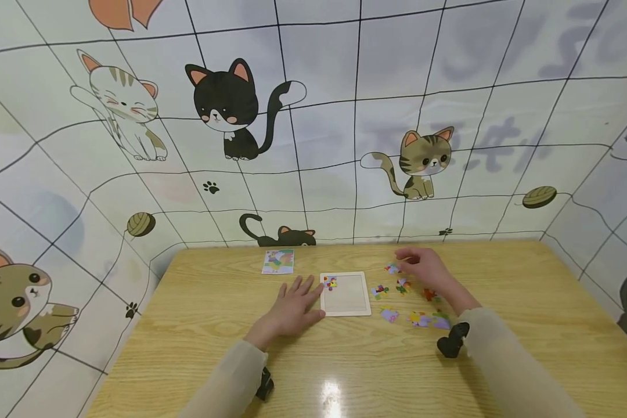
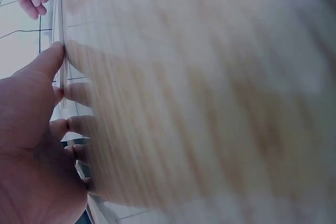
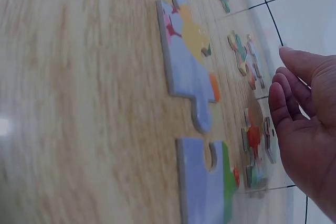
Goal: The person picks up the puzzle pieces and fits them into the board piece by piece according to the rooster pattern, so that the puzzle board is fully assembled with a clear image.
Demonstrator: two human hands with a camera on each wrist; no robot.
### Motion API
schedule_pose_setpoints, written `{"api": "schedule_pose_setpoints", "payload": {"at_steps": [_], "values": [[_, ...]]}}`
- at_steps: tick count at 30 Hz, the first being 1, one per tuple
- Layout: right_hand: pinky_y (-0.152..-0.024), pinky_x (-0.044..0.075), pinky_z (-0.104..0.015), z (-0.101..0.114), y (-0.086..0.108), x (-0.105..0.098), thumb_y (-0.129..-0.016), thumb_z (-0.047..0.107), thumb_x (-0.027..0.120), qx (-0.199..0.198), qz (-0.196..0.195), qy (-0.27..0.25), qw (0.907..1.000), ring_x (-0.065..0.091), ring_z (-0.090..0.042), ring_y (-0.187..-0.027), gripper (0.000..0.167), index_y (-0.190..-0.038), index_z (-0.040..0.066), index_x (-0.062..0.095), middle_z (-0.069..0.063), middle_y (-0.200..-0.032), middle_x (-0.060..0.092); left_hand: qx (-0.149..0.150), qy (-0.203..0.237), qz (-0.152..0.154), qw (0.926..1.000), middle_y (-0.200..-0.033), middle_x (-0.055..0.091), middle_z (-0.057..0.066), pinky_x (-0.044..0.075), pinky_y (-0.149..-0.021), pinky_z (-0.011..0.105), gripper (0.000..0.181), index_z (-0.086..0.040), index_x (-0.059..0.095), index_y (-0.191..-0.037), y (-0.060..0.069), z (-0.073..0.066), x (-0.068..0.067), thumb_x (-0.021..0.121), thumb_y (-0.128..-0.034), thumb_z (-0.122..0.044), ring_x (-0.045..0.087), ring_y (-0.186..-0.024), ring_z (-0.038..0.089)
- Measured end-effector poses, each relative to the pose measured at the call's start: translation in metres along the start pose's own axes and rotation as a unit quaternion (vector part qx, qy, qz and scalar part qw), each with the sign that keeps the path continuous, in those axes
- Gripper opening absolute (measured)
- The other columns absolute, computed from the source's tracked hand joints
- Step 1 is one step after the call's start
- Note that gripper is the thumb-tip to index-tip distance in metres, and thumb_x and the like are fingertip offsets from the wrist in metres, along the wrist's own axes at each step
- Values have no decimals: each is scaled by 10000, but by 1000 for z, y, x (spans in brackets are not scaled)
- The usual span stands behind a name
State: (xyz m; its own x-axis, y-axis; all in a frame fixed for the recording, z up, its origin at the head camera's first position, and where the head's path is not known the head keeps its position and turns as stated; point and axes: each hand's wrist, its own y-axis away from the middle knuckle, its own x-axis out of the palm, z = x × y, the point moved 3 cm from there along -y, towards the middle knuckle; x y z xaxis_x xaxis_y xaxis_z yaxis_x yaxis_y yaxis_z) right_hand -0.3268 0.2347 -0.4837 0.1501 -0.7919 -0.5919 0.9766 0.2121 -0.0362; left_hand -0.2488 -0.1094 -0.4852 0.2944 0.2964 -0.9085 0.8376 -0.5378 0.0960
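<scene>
My left hand (image 1: 291, 309) lies spread on the table, its thumb and a fingertip at the left edge of a square puzzle tray (image 1: 347, 301). In the left wrist view the thumb (image 2: 47, 62) meets the tray's thin edge. A colourful puzzle piece (image 1: 330, 282) sits in the tray's upper left corner. My right hand (image 1: 427, 270) hovers at the far side of the loose pieces, fingertips by a blue and red puzzle piece (image 1: 392, 268). In the right wrist view its fingers (image 3: 287, 98) are loosely bent, with nothing visible between them and the thumb.
Several loose puzzle pieces (image 1: 389, 314) lie right of the tray, among them a lilac and yellow piece (image 3: 186, 51) and a lilac and green piece (image 3: 205, 182). A picture card (image 1: 278, 262) lies at the back left of the wooden table (image 1: 198, 325). A cat-patterned cloth (image 1: 324, 133) stands behind.
</scene>
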Motion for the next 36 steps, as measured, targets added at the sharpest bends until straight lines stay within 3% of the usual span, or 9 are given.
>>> {"api": "schedule_pose_setpoints", "payload": {"at_steps": [10, 18, 36], "values": [[-793, 526, -346, -7, -3, 6, -961, 106, 711, 66, 223, -25, 9997, 601, -335, -1086, 453, -1384, -20, 609, -195, -1296, 660, -30, 30, 11, 10000, -1669, 221, 202, 82, -1163, 707, 653, -93, 373, -1597, 2, -1, -1, 544, -1054, -412, 127, -1531, 466], [-764, 510, -324, -9, -4, 10, -953, 94, 728, 17, 110, 102, 9999, 599, -290, -1024, 531, -1436, -34, 548, -209, -1315, 645, 29, 46, -38, 10000, -1668, 222, 200, 81, -1158, 715, 650, -97, 377, -1596, 1, 0, -1, 540, -1054, -415, 130, -1527, 474], [-753, 517, -352, -8, -1, 15, -945, 39, 725, 184, -34, 40, 9998, 609, -283, -968, 418, -1346, -28, 629, -204, -1238, 675, 34, 74, -61, 9999, -1662, 237, 207, 100, -1153, 718, 637, -102, 392, -1591, 1, -1, 0, 545, -1054, -409, 143, -1524, 477]]}}
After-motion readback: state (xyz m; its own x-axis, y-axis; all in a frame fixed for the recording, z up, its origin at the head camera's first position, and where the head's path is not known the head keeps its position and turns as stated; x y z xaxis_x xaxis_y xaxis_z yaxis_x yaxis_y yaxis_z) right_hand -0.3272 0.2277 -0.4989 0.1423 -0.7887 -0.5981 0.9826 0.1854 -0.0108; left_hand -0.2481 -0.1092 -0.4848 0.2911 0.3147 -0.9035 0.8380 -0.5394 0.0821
